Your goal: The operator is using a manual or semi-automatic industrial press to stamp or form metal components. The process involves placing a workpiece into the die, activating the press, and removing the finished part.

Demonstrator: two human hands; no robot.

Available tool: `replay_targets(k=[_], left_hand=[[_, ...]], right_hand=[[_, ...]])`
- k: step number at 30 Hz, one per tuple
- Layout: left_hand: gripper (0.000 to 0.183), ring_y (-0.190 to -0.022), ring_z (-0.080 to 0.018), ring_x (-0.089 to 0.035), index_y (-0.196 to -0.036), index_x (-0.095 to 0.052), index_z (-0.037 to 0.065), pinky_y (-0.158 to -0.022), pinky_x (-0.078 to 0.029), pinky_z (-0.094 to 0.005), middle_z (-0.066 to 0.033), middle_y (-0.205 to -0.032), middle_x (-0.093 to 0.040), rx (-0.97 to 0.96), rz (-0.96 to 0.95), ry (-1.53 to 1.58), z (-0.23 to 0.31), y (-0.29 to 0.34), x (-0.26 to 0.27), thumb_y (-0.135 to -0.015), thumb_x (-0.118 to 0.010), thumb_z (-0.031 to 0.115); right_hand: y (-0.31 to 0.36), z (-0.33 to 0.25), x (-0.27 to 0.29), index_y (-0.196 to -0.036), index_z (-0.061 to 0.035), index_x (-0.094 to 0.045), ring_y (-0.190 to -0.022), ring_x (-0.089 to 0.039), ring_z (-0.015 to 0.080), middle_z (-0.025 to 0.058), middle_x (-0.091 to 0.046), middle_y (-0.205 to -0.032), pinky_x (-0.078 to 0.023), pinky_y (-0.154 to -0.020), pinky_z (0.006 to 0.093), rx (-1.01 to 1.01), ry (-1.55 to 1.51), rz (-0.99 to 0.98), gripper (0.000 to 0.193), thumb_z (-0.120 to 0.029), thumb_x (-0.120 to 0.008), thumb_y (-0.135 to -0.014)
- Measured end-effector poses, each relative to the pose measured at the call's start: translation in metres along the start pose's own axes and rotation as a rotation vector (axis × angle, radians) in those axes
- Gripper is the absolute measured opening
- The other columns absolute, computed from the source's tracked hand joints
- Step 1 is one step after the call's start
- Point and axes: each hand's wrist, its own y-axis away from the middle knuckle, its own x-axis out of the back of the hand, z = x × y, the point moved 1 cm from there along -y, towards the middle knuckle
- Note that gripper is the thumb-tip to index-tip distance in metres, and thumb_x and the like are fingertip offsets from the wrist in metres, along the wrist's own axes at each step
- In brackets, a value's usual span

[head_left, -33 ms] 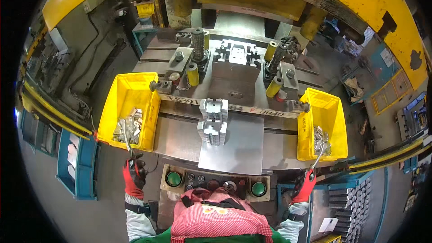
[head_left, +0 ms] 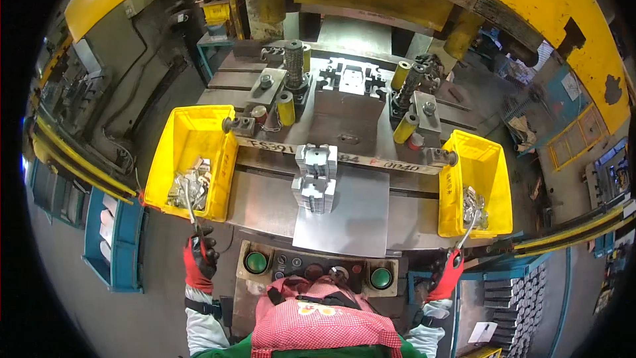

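Note:
My left hand (head_left: 201, 260), in a red and black glove, is closed round a slim metal tool (head_left: 190, 207). The tool's far end reaches into the left yellow bin (head_left: 199, 134), among loose silvery metal pieces (head_left: 192, 182). On the other side my right hand (head_left: 448, 272), gloved alike, grips a similar slim tool (head_left: 469, 230). That one points into the right yellow bin (head_left: 482, 159), touching or close to small metal pieces (head_left: 472, 202). Between the bins, two stacks of shaped metal parts (head_left: 315, 192) stand on a flat metal sheet (head_left: 351, 225).
Behind the stacks lies the press die (head_left: 348, 136), with upright posts and yellow cylinders (head_left: 285, 109). A bright metal part (head_left: 351, 79) rests on it. Nearest me is a control panel with green buttons (head_left: 256, 262). Yellow guard bars (head_left: 79, 162) flank both sides.
My left hand and its tool have shifted slightly to the right. My right hand looks almost unmoved.

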Motion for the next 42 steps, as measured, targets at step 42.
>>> replay_targets(k=[42], left_hand=[[0.032,-0.057,-0.0124,-0.046,-0.103,-0.048,0.014,-0.048,-0.040,-0.0288,0.0000,-0.068,-0.048,-0.020,0.513,0.122,-0.070,-0.007,0.038,-0.075,-0.060,0.023]], right_hand=[[-0.073,-0.163,-0.296,-0.111,-0.0012,-0.049,-0.080,-0.046,0.0074,-0.0021,-0.053,-0.089,-0.039,-0.072,0.0220,0.271,-0.144,-0.877,0.035,-0.021,-0.055,-0.083]])
